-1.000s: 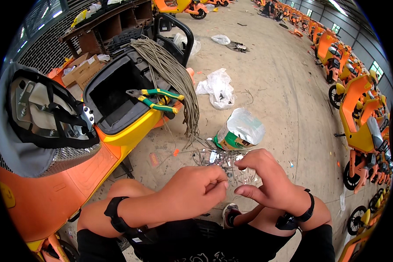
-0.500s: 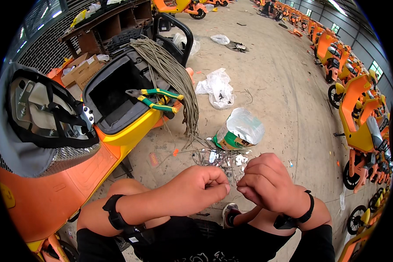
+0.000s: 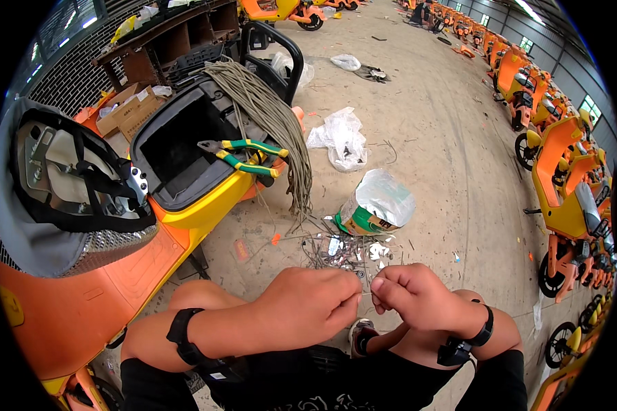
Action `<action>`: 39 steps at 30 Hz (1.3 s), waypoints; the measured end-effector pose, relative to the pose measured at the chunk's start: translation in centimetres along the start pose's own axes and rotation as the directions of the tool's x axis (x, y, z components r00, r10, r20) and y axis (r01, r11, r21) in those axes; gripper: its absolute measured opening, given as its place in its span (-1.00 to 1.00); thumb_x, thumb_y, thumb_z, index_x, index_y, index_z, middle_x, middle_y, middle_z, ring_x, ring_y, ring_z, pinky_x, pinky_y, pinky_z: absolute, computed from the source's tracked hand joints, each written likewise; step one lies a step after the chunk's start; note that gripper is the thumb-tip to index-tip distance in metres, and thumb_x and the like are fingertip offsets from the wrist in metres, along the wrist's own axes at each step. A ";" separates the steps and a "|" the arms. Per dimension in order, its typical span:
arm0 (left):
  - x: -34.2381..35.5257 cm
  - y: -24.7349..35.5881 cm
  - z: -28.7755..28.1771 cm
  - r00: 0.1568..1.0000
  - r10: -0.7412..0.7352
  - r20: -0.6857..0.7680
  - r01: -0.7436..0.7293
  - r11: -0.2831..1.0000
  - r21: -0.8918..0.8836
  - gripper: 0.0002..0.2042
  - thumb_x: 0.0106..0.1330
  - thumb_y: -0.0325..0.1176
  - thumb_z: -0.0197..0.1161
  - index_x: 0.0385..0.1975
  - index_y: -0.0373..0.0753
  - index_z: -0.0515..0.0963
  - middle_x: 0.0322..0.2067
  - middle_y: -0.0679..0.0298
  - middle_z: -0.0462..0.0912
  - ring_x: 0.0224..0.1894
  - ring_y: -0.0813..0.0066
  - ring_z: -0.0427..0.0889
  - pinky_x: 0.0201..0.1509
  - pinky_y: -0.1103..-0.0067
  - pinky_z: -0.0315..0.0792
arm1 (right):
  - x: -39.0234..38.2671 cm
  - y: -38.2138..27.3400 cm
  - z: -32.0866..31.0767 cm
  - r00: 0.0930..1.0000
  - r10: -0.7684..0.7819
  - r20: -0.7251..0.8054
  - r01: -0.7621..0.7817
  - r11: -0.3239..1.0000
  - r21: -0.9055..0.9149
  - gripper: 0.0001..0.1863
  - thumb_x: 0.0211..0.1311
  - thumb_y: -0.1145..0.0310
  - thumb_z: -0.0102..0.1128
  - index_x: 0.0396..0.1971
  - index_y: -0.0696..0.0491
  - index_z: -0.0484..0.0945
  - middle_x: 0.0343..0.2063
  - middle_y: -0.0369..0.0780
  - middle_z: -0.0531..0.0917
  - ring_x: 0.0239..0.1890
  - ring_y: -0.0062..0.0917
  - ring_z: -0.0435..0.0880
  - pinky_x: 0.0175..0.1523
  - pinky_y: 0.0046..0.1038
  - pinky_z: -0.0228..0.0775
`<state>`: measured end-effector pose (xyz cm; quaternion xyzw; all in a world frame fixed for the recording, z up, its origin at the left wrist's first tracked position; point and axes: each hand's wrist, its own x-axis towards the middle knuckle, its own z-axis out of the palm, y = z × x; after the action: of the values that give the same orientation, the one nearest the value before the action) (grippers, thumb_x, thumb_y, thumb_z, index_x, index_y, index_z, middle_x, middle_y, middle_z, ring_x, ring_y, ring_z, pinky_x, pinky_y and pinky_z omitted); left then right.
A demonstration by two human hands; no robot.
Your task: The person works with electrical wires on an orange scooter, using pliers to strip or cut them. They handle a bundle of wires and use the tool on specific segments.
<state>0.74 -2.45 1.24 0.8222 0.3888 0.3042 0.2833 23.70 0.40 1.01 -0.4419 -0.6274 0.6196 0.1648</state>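
Above my knees, my left hand point(image 3: 308, 306) and my right hand point(image 3: 421, 296) are held close together, a small gap between their fingertips. Both have their fingers curled into a pinch. Something thin may run between them, but it is too small to make out. To the left, combination pliers point(image 3: 250, 156) with green and yellow handles lie across the rim of an orange and yellow scooter's open storage box point(image 3: 178, 147). A bundle of grey-green cords or wires point(image 3: 260, 113) drapes over the back of that box and hangs down its side.
The scooter's raised seat point(image 3: 68, 198) stands at the left. A green and white bag point(image 3: 384, 202) sits on the floor beyond my hands, small scraps point(image 3: 343, 250) scattered before it. A clear plastic bag point(image 3: 343, 137) lies farther off. Rows of scooters point(image 3: 562, 178) line the right.
My right hand has dropped slightly and turned, so its thumb now shows on top. The left hand has rolled over with its fingers curled tighter. The pliers and cords stay put.
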 end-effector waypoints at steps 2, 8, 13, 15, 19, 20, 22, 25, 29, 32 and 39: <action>-0.1 -0.1 0.1 0.997 0.076 0.001 -0.076 0.993 0.094 -0.90 0.29 -0.36 0.21 -0.33 -0.21 0.48 -0.49 0.24 0.54 -0.45 0.17 0.64 -0.47 0.35 0.50 | 0.2 0.0 -0.2 0.995 0.068 0.066 -0.079 0.981 0.175 -0.66 0.49 0.25 0.08 -0.46 0.16 0.54 -0.61 -0.34 0.53 -0.51 -0.61 0.56 -0.35 -0.53 0.39; -0.2 0.0 0.1 0.978 0.203 0.050 -0.209 0.927 0.313 -0.87 0.18 -0.42 0.32 -0.32 -0.24 0.54 -0.51 0.25 0.54 -0.52 0.25 0.60 -0.53 0.44 0.43 | 0.4 0.0 -0.8 0.950 0.211 0.232 -0.292 0.864 0.410 -0.62 0.52 0.21 0.04 -0.44 0.18 0.53 -0.62 -0.33 0.53 -0.49 -0.62 0.58 -0.29 -0.58 0.40; -0.2 0.0 0.5 0.988 0.133 -0.076 -0.120 0.981 0.153 -0.89 0.27 -0.37 0.23 -0.35 -0.24 0.48 -0.51 0.21 0.55 -0.54 0.27 0.61 -0.55 0.46 0.46 | 0.4 -0.1 -0.6 0.995 -0.103 -0.012 0.104 0.988 0.115 -0.70 0.48 0.18 0.11 -0.31 0.14 0.56 -0.44 -0.25 0.60 -0.35 -0.49 0.63 -0.20 -0.49 0.45; 0.2 0.7 -0.3 0.984 -0.177 0.007 0.176 0.972 -0.159 -0.89 0.32 -0.36 0.22 -0.32 -0.26 0.52 -0.50 0.25 0.58 -0.57 0.40 0.57 -0.57 0.52 0.41 | 0.3 0.6 -0.1 0.836 -0.520 -0.174 0.470 0.843 -0.262 -0.74 0.44 0.18 0.18 -0.22 0.10 0.59 -0.32 -0.21 0.62 -0.24 -0.41 0.64 -0.12 -0.42 0.45; 0.3 -0.5 -0.4 0.857 -0.418 0.300 0.510 0.616 -0.600 -0.84 0.40 -0.32 0.20 -0.28 -0.29 0.59 -0.49 0.40 0.59 -0.58 0.69 0.46 -0.58 0.64 0.29 | 0.8 -1.0 -1.0 0.566 -0.818 0.105 0.594 0.316 -0.740 -0.68 0.24 0.23 0.30 -0.07 0.04 0.61 -0.20 -0.23 0.60 -0.10 -0.33 0.61 0.00 -0.31 0.40; 0.4 -0.7 -0.4 0.861 -0.393 0.323 0.507 0.607 -0.612 -0.83 0.41 -0.31 0.20 -0.27 -0.29 0.59 -0.49 0.43 0.58 -0.56 0.73 0.44 -0.57 0.65 0.28 | 0.9 -1.0 -1.2 0.512 -0.839 0.183 0.609 0.203 -0.767 -0.66 0.18 0.24 0.33 -0.08 0.05 0.61 -0.21 -0.25 0.60 -0.10 -0.34 0.60 0.02 -0.30 0.38; 0.6 -0.9 -0.7 0.866 -0.342 0.366 0.501 0.587 -0.636 -0.82 0.42 -0.30 0.20 -0.26 -0.29 0.60 -0.50 0.50 0.54 -0.53 0.82 0.40 -0.56 0.69 0.25 | 0.7 -1.1 -1.7 0.447 -0.843 0.299 0.623 0.054 -0.780 -0.64 0.07 0.29 0.36 -0.11 0.05 0.63 -0.23 -0.26 0.60 -0.10 -0.36 0.60 0.02 -0.30 0.37; 1.1 -0.3 -1.5 0.793 -0.337 0.508 0.608 0.489 -0.625 -0.82 0.42 -0.30 0.20 -0.26 -0.29 0.61 -0.50 0.50 0.53 -0.53 0.81 0.37 -0.53 0.71 0.25 | 0.1 -1.4 -2.0 0.435 -0.825 0.359 0.638 0.002 -0.770 -0.67 -0.02 0.36 0.39 -0.18 0.07 0.64 -0.25 -0.27 0.60 -0.13 -0.40 0.61 -0.03 -0.32 0.38; 1.3 0.5 -1.8 0.771 -0.359 0.525 0.636 0.448 -0.628 -0.82 0.42 -0.30 0.21 -0.26 -0.29 0.61 -0.51 0.52 0.51 -0.52 0.83 0.34 -0.52 0.72 0.23 | 0.0 -1.5 -1.6 0.415 -0.850 0.324 0.667 0.042 -0.744 -0.72 -0.02 0.39 0.40 -0.23 0.07 0.65 -0.30 -0.28 0.61 -0.20 -0.42 0.63 -0.13 -0.36 0.40; 1.2 0.5 -1.8 0.765 -0.368 0.529 0.645 0.440 -0.625 -0.82 0.42 -0.30 0.22 -0.27 -0.30 0.61 -0.51 0.52 0.51 -0.52 0.82 0.34 -0.52 0.71 0.24 | 0.1 -1.4 -1.5 0.416 -0.863 0.286 0.672 0.080 -0.736 -0.76 0.00 0.40 0.43 -0.28 0.06 0.64 -0.34 -0.30 0.62 -0.27 -0.44 0.63 -0.22 -0.39 0.40; 0.6 0.4 -0.9 0.890 -0.308 0.335 0.450 0.705 -0.548 -0.84 0.42 -0.32 0.19 -0.30 -0.29 0.57 -0.53 0.46 0.51 -0.54 0.74 0.40 -0.53 0.65 0.29 | 0.6 0.1 -1.1 0.613 -0.781 0.115 0.662 0.429 -0.614 -0.85 0.16 0.38 0.42 -0.42 0.07 0.59 -0.53 -0.33 0.56 -0.47 -0.51 0.55 -0.32 -0.45 0.36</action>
<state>0.60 -2.03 2.28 0.6152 0.3970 0.2556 0.6314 24.19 1.52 0.93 -0.2122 -0.8982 0.2092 0.3231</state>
